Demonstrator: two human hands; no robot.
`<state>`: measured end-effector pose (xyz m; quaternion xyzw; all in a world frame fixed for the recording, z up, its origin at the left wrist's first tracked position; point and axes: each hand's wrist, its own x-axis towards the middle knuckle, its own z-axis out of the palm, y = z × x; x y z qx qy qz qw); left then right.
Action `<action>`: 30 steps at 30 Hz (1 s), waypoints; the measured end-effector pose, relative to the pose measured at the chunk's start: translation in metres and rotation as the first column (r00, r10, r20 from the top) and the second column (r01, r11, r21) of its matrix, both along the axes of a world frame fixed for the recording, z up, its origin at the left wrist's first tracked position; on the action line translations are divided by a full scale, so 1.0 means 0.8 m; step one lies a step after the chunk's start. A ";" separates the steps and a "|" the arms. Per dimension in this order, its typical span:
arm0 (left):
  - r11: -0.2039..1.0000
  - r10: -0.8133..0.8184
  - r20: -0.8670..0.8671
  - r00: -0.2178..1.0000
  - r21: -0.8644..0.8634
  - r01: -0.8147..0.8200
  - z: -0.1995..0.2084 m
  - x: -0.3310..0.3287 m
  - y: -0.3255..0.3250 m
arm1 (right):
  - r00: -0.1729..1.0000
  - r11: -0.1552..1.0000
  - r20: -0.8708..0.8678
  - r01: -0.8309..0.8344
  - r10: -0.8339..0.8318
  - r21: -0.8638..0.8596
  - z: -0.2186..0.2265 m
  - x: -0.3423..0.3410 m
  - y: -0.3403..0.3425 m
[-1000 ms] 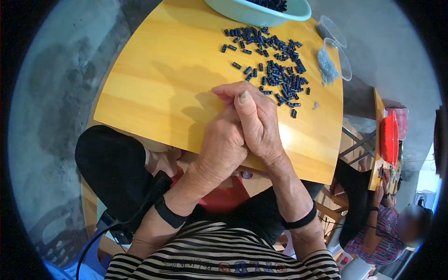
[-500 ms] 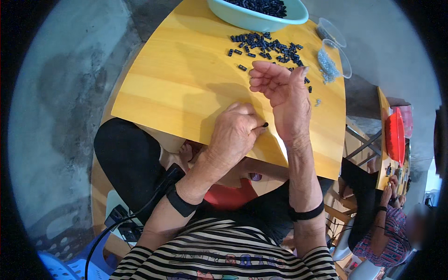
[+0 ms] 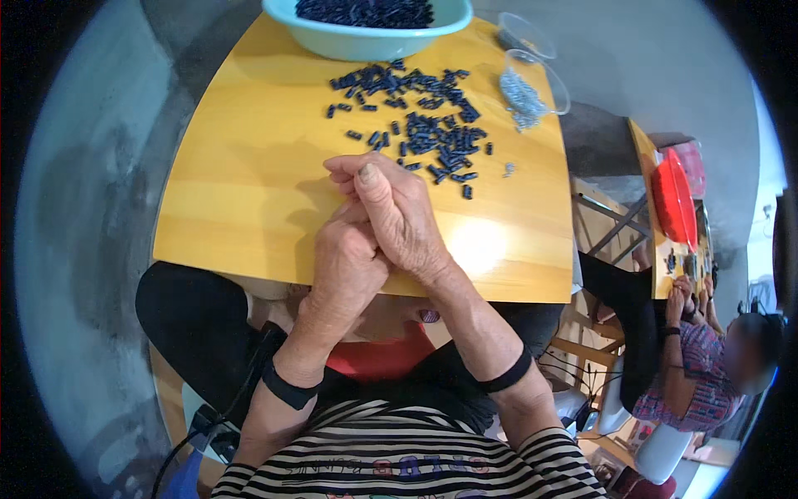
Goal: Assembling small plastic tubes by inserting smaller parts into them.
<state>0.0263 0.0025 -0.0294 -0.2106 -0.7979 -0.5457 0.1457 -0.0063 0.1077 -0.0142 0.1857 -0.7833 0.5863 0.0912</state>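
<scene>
My left hand (image 3: 345,254) is closed in a fist near the front edge of the yellow wooden table (image 3: 224,200). Against its far right side presses my right hand (image 3: 403,212), its fingers folded over toward the left and its thumb lying on top. Whatever lies between the two hands is hidden. Just beyond them spreads a loose heap of small black plastic pieces (image 3: 432,137), the closest ones near my right fingertips. A few tiny clear bits (image 3: 509,170) lie to the right of this heap.
At the far edge stands a pale turquoise basin (image 3: 374,41) full of black pieces. Right of it are a clear tub (image 3: 528,37) and another tub with small clear parts (image 3: 524,96). A co-worker (image 3: 694,374) sits at another table with a red basin (image 3: 677,200).
My right hand, raised with its palm exposed before, has come down onto my left hand. The small black piece in my left fingers is now out of sight. The view has shifted.
</scene>
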 end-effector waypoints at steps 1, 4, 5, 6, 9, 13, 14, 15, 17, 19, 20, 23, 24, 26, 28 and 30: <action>0.999 0.001 -0.014 1.000 -0.036 -0.002 -0.003 -0.001 0.002 | 1.000 1.000 -0.011 0.022 -0.022 0.008 0.000 -0.001 0.002; 1.000 0.005 0.006 1.000 0.002 -0.005 0.003 0.001 0.011 | 0.990 0.998 -0.127 0.050 -0.054 -0.036 0.013 0.006 0.011; 0.997 0.025 0.048 0.999 0.069 -0.028 0.003 0.001 0.009 | 0.989 0.998 -0.130 0.060 -0.064 -0.037 0.023 0.013 0.015; 0.994 -0.012 0.124 0.992 0.108 -0.001 -0.011 0.000 0.003 | 0.966 0.990 -0.249 0.097 -0.067 0.106 0.033 0.022 0.022; 0.976 -0.118 0.212 0.970 0.205 0.074 0.007 -0.002 -0.006 | 0.928 0.939 -0.371 0.155 -0.033 0.306 0.042 0.057 0.045; 0.926 -0.336 0.474 0.814 0.326 0.192 0.030 0.006 -0.010 | 0.961 0.914 -0.274 0.148 -0.043 0.378 0.045 0.097 0.063; 0.899 -0.405 0.467 0.786 0.362 0.249 0.022 0.008 -0.012 | 0.947 0.909 -0.320 0.161 -0.033 0.383 0.044 0.103 0.067; 0.906 -0.391 0.464 0.795 0.346 0.244 0.027 0.012 -0.012 | 0.931 0.907 -0.364 0.171 -0.021 0.384 0.043 0.106 0.070; 0.847 -0.520 0.620 0.588 0.467 0.256 0.040 0.025 -0.004 | 0.933 0.897 -0.360 0.167 -0.009 0.410 0.043 0.117 0.088; 0.825 -0.564 0.598 0.569 0.443 0.352 0.048 0.034 0.000 | 0.922 0.852 -0.379 0.262 -0.081 0.454 0.044 0.132 0.121; 0.837 -0.543 0.524 0.656 0.400 0.373 0.038 0.039 0.004 | 0.914 0.827 -0.368 0.336 -0.170 0.451 0.059 0.139 0.135; 0.870 -0.488 0.481 0.728 0.336 0.361 0.030 0.039 -0.002 | 0.743 0.651 -0.488 0.654 -0.458 0.386 0.067 0.145 0.212; 0.887 -0.457 0.474 0.753 0.309 0.344 0.031 0.036 -0.002 | 0.737 0.658 -0.398 0.671 -0.546 0.342 0.058 0.148 0.247; 0.905 -0.418 0.418 0.807 0.270 0.329 0.030 0.035 0.001 | 0.696 0.627 -0.276 0.718 -0.664 0.303 0.041 0.159 0.308; 0.926 -0.369 0.374 0.851 0.229 0.301 0.026 0.032 0.003 | 0.653 0.557 -0.203 0.740 -0.730 0.377 0.013 0.157 0.357; 0.941 -0.336 0.318 0.886 0.141 0.307 0.023 0.029 0.003 | 0.666 0.538 -0.187 0.711 -0.722 0.454 -0.004 0.150 0.379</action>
